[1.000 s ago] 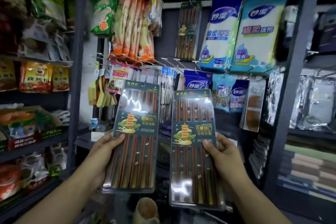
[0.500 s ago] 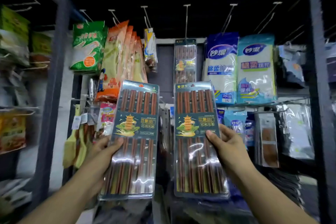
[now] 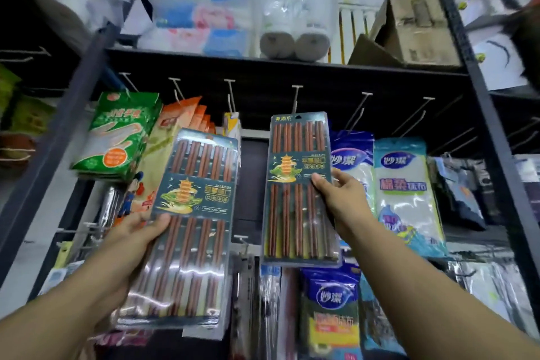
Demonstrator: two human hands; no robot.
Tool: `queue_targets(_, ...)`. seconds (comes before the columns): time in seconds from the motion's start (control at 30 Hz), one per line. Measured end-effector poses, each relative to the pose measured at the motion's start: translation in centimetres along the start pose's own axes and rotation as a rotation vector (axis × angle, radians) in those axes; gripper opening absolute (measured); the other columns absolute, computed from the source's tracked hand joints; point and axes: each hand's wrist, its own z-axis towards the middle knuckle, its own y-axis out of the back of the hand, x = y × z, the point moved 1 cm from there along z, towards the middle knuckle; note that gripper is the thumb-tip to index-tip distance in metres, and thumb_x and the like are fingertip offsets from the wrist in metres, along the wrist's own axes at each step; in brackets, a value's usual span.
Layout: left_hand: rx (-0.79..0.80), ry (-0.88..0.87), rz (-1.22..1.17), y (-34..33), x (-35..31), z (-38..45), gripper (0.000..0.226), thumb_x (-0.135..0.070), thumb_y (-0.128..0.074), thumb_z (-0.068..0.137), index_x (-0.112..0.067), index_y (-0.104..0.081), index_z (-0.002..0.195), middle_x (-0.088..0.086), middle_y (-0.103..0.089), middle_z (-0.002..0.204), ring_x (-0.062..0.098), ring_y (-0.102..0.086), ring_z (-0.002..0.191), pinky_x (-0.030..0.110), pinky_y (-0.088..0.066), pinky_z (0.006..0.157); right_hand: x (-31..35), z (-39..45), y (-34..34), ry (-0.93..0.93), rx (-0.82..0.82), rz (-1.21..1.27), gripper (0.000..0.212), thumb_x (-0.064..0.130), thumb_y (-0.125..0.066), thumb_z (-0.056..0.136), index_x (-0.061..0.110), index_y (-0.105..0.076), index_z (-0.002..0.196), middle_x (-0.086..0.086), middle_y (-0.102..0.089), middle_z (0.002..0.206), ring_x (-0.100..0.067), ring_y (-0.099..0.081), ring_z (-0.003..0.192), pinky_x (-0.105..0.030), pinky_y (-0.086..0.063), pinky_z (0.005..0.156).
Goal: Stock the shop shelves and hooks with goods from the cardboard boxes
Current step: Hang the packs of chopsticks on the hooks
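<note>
Up at twelve o'clock of the right hand (image 3: 342,202), the right chopstick pack (image 3: 299,188) stands upright with its hang-hole top just below the tip of a bare metal hook (image 3: 296,98); whether the hook has entered the hole cannot be told. The right hand pinches this pack at its right edge, thumb across the printed label, fingers hidden behind. At nine o'clock from it, lower and tilted slightly clockwise, the left chopstick pack (image 3: 187,231) sits in the left hand (image 3: 133,238), whose thumb presses on the front at the left edge while the fingers curl behind. At three o'clock of the right pack hang two blue-and-white cloth packs (image 3: 406,193). At ten o'clock of the left pack hang a green bag (image 3: 117,134) and a row of orange bags (image 3: 178,126). Above the hook row, the top shelf (image 3: 263,63) carries wrapped paper rolls (image 3: 292,20) at twelve o'clock and a cardboard box (image 3: 415,26) at one o'clock.
</note>
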Motion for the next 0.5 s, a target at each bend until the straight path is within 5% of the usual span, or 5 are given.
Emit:
queue_targets(0.1, -0.004, -0.04, -0.017, -1.0, -0.4, 2.3, 0.019, -0.015, -0.06, 0.09, -0.004, -0.061, 0.105, 0.017, -0.07, 0.095, 0.023, -0.067, 0.07, 0.03, -0.053, 0.063, 1.0, 3.2, -0.6, 0.058, -0.014, -0.018, 0.03, 0.013, -0.067, 0.088, 0.008, -0.055, 0.115, -0.009, -0.066, 0.107, -0.024, -0.069, 0.085, -0.044, -0.056, 0.086)
queue_targets(0.23, -0.001, -0.046, -0.055, -2.9, -1.0, 4.6, 0.008, -0.016, -0.06, 0.089, -0.009, -0.061, 0.092, 0.011, -0.071, 0.076, 0.018, -0.067, 0.054, 0.028, -0.056, 0.054, 1.7, 7.1, -0.9, 0.088, 0.016, -0.041, 0.024, 0.012, -0.065, 0.09, 0.006, -0.059, 0.112, -0.008, -0.073, 0.09, -0.019, -0.072, 0.07, -0.036, -0.058, 0.069)
queue_targets(0.37, -0.003, -0.069, -0.045, -4.1, -1.2, 5.9, 0.012, -0.019, -0.06, 0.09, -0.012, -0.057, 0.079, 0.005, -0.069, 0.06, 0.016, -0.064, 0.046, 0.028, -0.052, 0.053, 1.3, 9.4, -1.2, 0.068, 0.005, -0.062, 0.032, 0.016, -0.066, 0.089, 0.003, -0.059, 0.118, -0.012, -0.072, 0.095, -0.024, -0.072, 0.076, -0.041, -0.059, 0.074)
queue_targets(0.5, 0.023, -0.109, -0.009, -4.1, -1.4, 6.6, 0.014, -0.019, -0.061, 0.088, -0.006, -0.063, 0.094, 0.015, -0.074, 0.083, 0.024, -0.069, 0.065, 0.029, -0.055, 0.06, 1.0, 10.4, -1.5, 0.051, 0.019, -0.036, 0.038, 0.013, -0.064, 0.091, 0.002, -0.051, 0.125, -0.005, -0.067, 0.083, -0.022, -0.069, 0.074, -0.041, -0.058, 0.075)
